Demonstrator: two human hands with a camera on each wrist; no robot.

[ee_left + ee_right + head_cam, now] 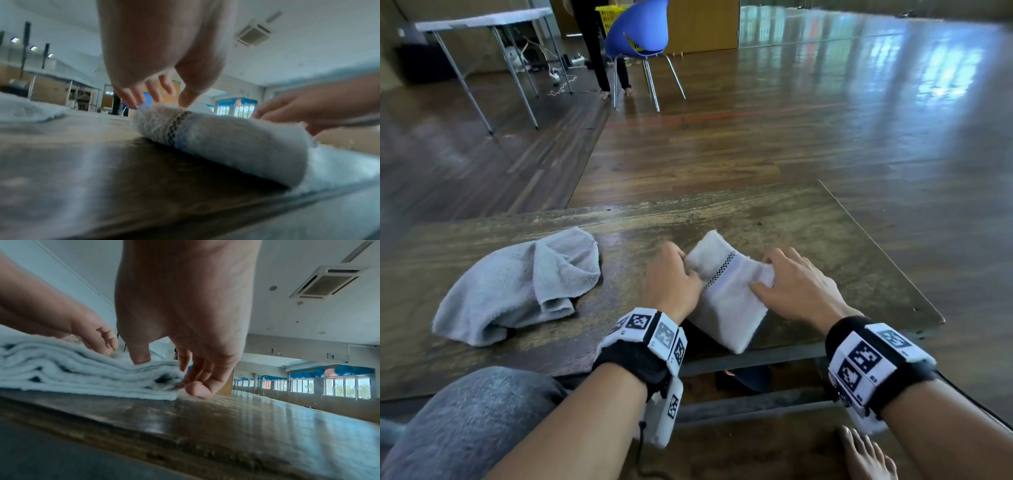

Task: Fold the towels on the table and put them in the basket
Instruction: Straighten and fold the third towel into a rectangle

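A white towel point(726, 301) with a black checkered stripe lies folded into a thick stack near the table's front edge. My left hand point(686, 267) holds its left end, thumb on top and fingers round the far side, as the left wrist view shows point(162, 102). At the stack's right edge my right hand point(767, 274) has its thumb on top and its fingers curled against the layers point(164, 373). A grey towel point(524, 287) lies crumpled to the left. The yellow basket point(613, 17) stands far back, partly hidden by a blue chair point(637, 31).
The worn wooden table point(791, 219) ends just right of my right hand. Beyond it stretches shiny wood floor. A person's legs point(599, 51) are beside the chair, and a white folding table point(482, 20) stands at the back left. My knee point(469, 411) is at the lower left.
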